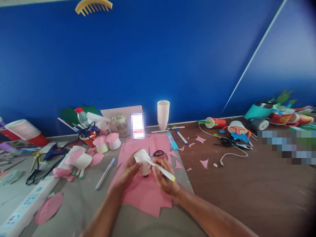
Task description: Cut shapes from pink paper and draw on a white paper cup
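my 2 forearms (pixel 104 207) over the surface (pixel 222 197); l hand (pixel 128 172) pinches 1 white cup (pixel 144 168) above pink sheets (pixel 144 196), r hand (pixel 163 179) pinches 1 marker (pixel 163 171) w/ yellow end, tip by cup's side, can't tell if touching. 1 pr scissors (pixel 158 151) beyond, 2 upright pink-topped cups (pixel 101 147) to l.

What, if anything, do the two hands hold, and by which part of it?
The left hand holds a white paper cup by its side wall; the right hand holds a yellow-ended white marker by its barrel.
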Action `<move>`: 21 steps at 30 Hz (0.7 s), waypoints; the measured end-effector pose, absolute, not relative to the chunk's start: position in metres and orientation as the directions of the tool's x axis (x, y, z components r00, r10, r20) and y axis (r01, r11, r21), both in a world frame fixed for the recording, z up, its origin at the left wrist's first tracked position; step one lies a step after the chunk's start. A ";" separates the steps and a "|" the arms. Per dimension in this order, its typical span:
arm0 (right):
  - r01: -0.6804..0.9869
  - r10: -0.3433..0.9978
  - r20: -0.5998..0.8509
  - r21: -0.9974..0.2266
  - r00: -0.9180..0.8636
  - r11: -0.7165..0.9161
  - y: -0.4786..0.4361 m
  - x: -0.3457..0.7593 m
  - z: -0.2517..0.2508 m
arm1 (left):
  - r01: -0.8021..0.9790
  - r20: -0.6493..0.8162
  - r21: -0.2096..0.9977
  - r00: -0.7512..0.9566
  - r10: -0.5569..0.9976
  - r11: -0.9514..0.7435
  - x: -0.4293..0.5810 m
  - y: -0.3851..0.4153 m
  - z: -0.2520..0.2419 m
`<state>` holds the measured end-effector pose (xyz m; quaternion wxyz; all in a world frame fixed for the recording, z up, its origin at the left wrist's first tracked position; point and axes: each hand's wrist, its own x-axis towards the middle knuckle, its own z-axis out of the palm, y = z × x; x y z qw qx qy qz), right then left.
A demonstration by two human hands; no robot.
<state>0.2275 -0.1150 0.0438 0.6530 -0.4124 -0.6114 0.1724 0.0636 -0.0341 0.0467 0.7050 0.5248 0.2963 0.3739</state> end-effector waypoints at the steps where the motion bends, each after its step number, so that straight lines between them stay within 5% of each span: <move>1: 0.292 0.732 0.653 -0.751 0.193 0.592 -0.114 0.227 0.043 | -0.217 -0.026 0.961 0.546 0.837 0.171 0.063 -0.034 0.047; 21: 0.351 0.740 0.645 -0.749 0.192 0.562 -0.111 0.227 0.039 | -0.196 -0.008 0.970 0.560 0.829 0.142 0.061 -0.031 0.043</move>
